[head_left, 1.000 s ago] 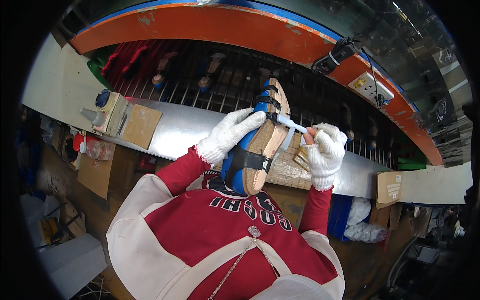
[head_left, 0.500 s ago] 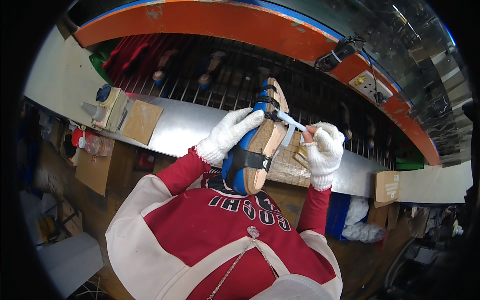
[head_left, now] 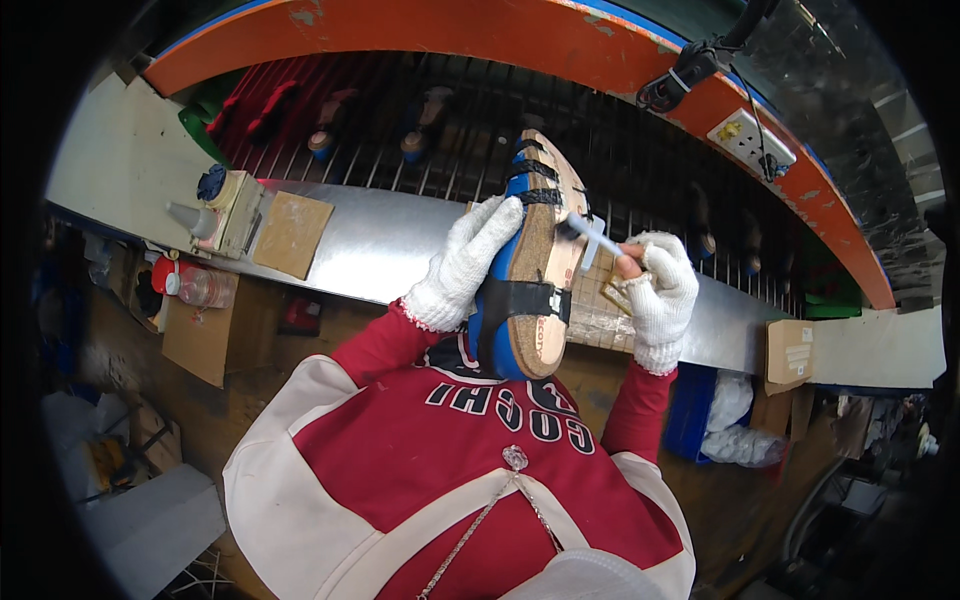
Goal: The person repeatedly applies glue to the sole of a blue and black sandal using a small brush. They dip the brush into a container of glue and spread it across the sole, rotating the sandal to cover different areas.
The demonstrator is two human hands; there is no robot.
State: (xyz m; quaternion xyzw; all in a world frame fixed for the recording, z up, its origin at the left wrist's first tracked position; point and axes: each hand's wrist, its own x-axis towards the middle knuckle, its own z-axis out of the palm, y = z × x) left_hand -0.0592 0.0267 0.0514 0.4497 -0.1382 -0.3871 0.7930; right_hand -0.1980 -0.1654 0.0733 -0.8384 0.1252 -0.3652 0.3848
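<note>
My left hand (head_left: pixel 470 255), in a white knit glove, grips a strappy sandal (head_left: pixel 540 265) around its left side. The sandal is on a blue shoe last (head_left: pixel 490 325), with a cork layer, a pale tan face and black straps. It stands lengthwise in front of my chest, its narrower end pointing away. Between the bare thumb and fingertips of my gloved right hand (head_left: pixel 660 295) is a slim pale-blue brush (head_left: pixel 592 238). Its dark tip is at the tan face, near the sandal's middle. A pale strip beside the brush is partly hidden; its kind is unclear.
Beyond the metal ledge (head_left: pixel 370 250) lies a rack of bars (head_left: pixel 380 175) carrying several shoes, under an orange beam (head_left: pixel 420 35). On the ledge are a tan board (head_left: pixel 292 235) and a pale container (head_left: pixel 235 210) at left, with a wire-covered block (head_left: pixel 600 320) under my right hand.
The sandal has shifted right and turned more upright, its tan face now showing more. The brush tip has moved from by the straps to the tan face.
</note>
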